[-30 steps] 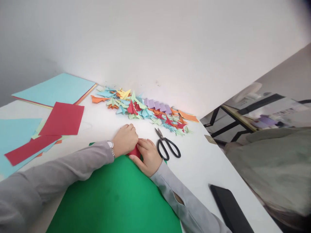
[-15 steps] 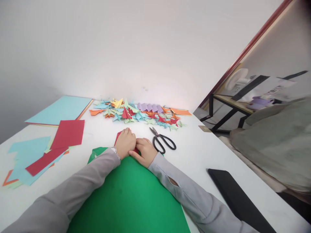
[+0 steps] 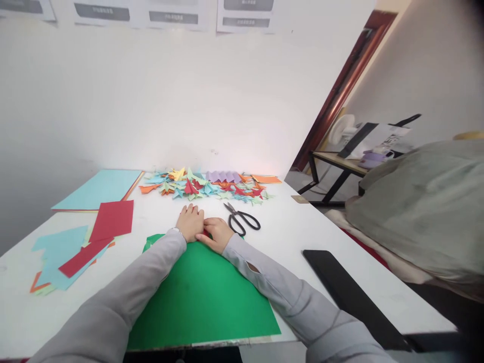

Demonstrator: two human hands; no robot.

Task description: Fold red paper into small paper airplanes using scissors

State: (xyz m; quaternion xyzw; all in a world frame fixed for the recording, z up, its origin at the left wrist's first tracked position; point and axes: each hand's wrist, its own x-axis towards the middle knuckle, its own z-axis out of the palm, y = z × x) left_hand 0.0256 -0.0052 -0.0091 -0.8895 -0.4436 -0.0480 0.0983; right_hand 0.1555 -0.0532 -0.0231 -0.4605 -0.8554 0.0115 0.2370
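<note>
the red paper sits at the far end of the green sheet, mostly hidden beneath and between my hands, with only a small patch showing. i take the step in hand to be pressing or creasing it, and that goes best with one hand anchoring the piece while the other smooths outward from the anchor, edges lined up before any weight goes on; a crease pressed while the layers are skewed would be hard to undo. firm, even pressure should serve better than a quick rub, since the sheet underneath could slide on the tabletop. my left hand is palm down, fingers slightly spread and pointing away from me, its heel toward the green. my right hand comes in from the side, thumb apart from the bent fingers and reaching across toward the left hand, so the two nearly meet or touch; i can't tell whether either one is pinching the paper. both forearms stretch forward and converge, the right one crossing the green sheet's edge. the scissors lie just beyond my right hand, handles toward me.
</note>
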